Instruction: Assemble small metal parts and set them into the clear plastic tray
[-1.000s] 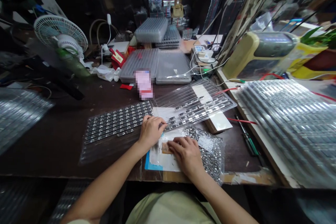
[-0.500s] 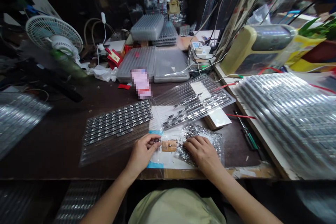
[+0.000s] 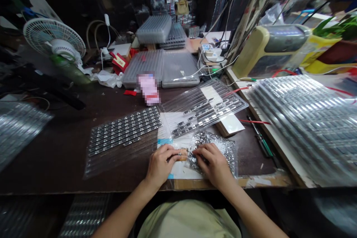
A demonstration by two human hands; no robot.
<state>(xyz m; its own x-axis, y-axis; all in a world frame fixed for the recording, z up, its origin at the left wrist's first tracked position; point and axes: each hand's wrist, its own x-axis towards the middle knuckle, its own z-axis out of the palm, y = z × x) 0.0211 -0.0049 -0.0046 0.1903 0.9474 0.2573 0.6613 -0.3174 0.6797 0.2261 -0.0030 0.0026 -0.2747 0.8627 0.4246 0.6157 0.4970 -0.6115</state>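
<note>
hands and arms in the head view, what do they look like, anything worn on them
Both forearms are bare. The left hand and the right hand have no gloves, and no watch or bracelet shows on either wrist. The only clothing in view is a pale green top at the bottom edge.

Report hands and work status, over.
Left hand closed at tan pad, held item hidden. Right hand on bag of small metal parts. Clear blister tray beyond, not touching hands.
</note>
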